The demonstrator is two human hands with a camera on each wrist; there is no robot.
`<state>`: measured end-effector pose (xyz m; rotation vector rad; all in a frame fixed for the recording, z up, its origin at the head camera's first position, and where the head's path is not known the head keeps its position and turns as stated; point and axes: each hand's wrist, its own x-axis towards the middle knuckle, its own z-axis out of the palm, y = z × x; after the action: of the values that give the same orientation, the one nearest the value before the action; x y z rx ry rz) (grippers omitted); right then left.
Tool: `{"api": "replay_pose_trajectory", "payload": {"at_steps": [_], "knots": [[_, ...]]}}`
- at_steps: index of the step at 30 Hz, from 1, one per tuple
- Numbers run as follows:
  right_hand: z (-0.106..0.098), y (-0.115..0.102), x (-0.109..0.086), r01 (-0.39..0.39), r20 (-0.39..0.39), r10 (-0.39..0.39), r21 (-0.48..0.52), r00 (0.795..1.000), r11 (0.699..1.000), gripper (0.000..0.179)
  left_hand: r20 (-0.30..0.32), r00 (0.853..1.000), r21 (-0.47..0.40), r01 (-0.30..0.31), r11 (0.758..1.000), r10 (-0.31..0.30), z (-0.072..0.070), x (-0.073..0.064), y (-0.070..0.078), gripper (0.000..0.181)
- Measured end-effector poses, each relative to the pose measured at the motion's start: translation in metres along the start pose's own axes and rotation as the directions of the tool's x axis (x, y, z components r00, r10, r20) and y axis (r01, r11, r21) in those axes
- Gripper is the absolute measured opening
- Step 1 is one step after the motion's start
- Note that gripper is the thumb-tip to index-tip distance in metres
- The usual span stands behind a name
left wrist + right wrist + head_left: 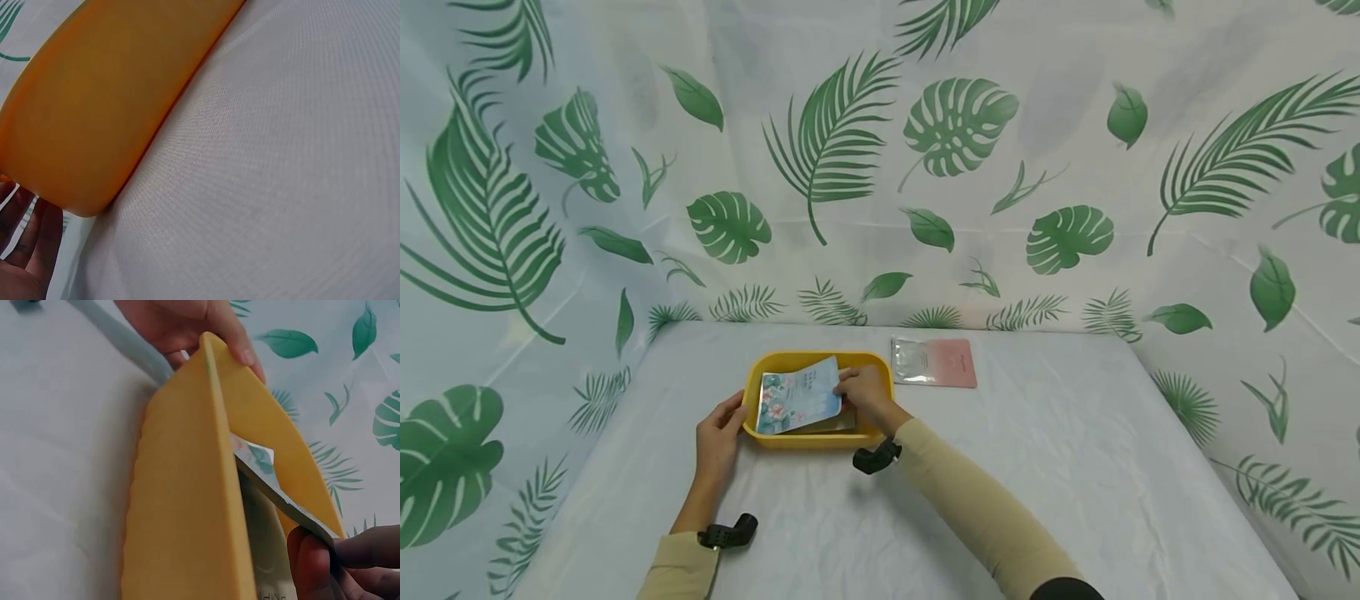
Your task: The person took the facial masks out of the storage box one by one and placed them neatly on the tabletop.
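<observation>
A yellow plastic basket (820, 443) stands on the white-covered table, with its left end held by my left hand (718, 437). In the right wrist view the left thumb (240, 347) lies over the rim while the fingers stay outside the wall. My right hand (867, 393) pinches the right edge of a light-blue flat packet (801, 398) printed with flowers. That packet tilts up on its right side inside the basket. Beneath it lies another packet (827, 425), brownish and mostly hidden.
A pink and silver flat packet (934, 362) lies on the table just right of the basket, near the back edge. White cloth (1000, 500) covers the table. Leaf-printed curtains (865, 242) hang behind and on both sides.
</observation>
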<state>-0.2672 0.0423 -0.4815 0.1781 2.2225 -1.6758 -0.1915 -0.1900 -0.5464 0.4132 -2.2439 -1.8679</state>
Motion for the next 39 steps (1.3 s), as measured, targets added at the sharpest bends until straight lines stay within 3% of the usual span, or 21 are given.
{"api": "replay_pose_trajectory", "payload": {"at_steps": [18,39], "knots": [[-0.035,-0.012,0.002,-0.032,-0.015,0.033,0.052,0.999,0.998,0.027,0.015,1.000,0.000,0.008,1.000,-0.008,-0.002,0.001,0.004,0.040],[-0.086,-0.014,0.001,0.010,-0.039,-0.006,0.112,0.999,0.994,0.034,0.018,1.000,-0.008,-0.008,1.000,0.008,-0.002,-0.001,0.004,0.040]]}}
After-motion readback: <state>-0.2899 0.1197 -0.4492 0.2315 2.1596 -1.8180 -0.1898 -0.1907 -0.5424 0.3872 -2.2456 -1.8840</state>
